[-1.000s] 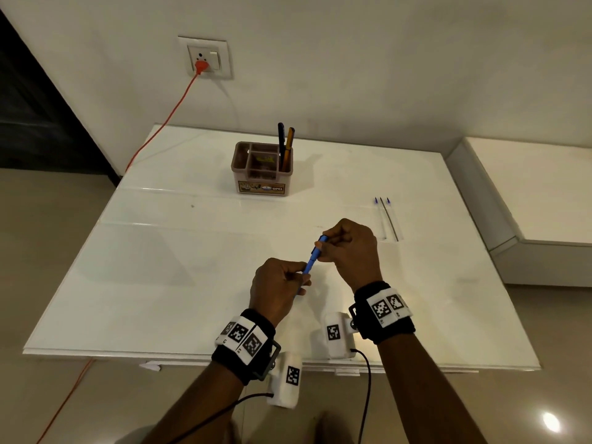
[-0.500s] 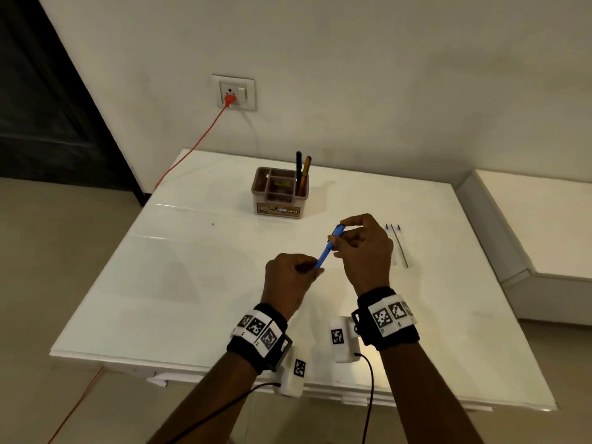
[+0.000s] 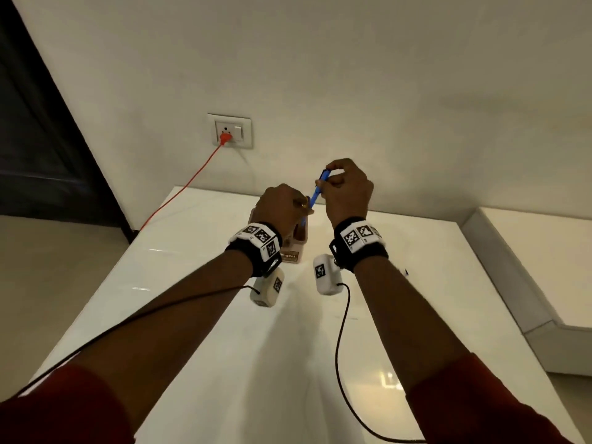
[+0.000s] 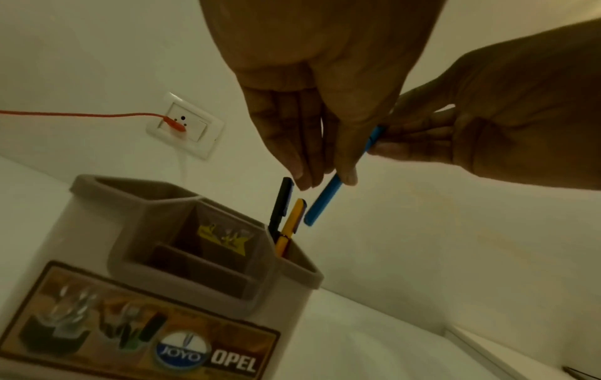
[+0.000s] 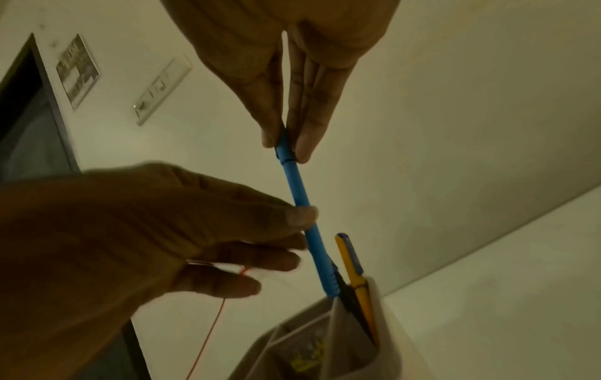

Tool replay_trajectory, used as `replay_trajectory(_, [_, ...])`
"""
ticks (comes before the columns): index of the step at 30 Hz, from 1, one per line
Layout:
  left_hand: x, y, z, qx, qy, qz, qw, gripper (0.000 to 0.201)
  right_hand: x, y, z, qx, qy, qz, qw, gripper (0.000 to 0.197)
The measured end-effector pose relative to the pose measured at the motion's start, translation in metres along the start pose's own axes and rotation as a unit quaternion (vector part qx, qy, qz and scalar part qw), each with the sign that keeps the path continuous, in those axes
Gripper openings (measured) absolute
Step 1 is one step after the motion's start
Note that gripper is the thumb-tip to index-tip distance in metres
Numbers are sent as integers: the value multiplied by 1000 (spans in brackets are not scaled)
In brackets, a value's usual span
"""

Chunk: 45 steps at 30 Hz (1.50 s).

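Observation:
A blue pen point(image 3: 315, 196) hangs slanted in the air, held at both ends. My left hand point(image 3: 304, 207) pinches its lower half between thumb and fingers point(image 5: 300, 214). My right hand point(image 3: 326, 181) pinches its upper end point(image 5: 285, 147). The pen's lower tip point(image 4: 310, 222) is just above the right compartment of a brown desk organiser point(image 4: 294, 272), beside a black pen point(image 4: 281, 205) and a yellow pen point(image 4: 292, 218) that stand in it. In the head view my left wrist hides most of the organiser point(image 3: 291, 255).
The organiser stands on a glossy white table point(image 3: 192, 299) against a wall. A wall socket point(image 3: 237, 131) holds an orange plug, and its cable point(image 3: 185, 187) runs down left. A lower white ledge point(image 3: 544, 251) adjoins on the right. A dark doorway point(image 3: 32, 139) lies on the left.
Both hands have carried the blue pen up and forward, from over the table's middle to above the organiser. The head view has moved closer and tilted up.

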<state>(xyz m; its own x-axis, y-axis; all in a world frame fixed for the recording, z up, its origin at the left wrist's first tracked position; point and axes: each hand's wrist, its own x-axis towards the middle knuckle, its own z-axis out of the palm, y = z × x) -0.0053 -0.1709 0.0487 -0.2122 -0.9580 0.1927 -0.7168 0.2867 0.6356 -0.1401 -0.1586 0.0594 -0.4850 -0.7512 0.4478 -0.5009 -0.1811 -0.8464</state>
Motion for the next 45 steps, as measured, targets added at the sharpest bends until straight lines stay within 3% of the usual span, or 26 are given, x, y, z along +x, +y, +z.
replay_trajectory(5, [2,-19,9,17,-26,-49,998,31,-9,38,27,-61,-66,24,996,16])
replay_trajectory(10, [-8,-34,19,28,-53,-47,997,40,-18,56,41,-94,-118,27,988,13])
replay_trajectory(17, [-25,-34,15,22,-31,-16,999,32,-27,63,29,-98,-122,81,984,46])
replay_trajectory(22, [-63,-14,11,45,19,14,999,5,-55,66,-14,-139,-117,137,974,23])
replay_trajectory(23, [-72,-11,14,36,23,11,999,9,-65,68,-27,-158,-118,151,969,21])
replay_trajectory(25, [-88,1,26,19,-13,0,1000,25,-87,70,-61,-192,-108,192,956,20])
replay_trajectory(28, [-112,20,52,-11,-92,5,996,31,-111,81,-113,-239,-96,246,934,24])
replay_trajectory(32, [-133,52,92,12,-222,18,975,45,-107,103,-172,-246,-50,319,914,38])
replay_trajectory(34, [-131,66,112,25,-262,24,965,49,-95,114,-185,-259,-59,332,905,43])
replay_trajectory(42, [-76,112,173,66,-272,21,960,42,-61,151,-190,-306,-131,335,882,66])
replay_trajectory(45, [-68,116,188,72,-297,13,952,28,-63,163,-188,-304,-120,342,881,51])
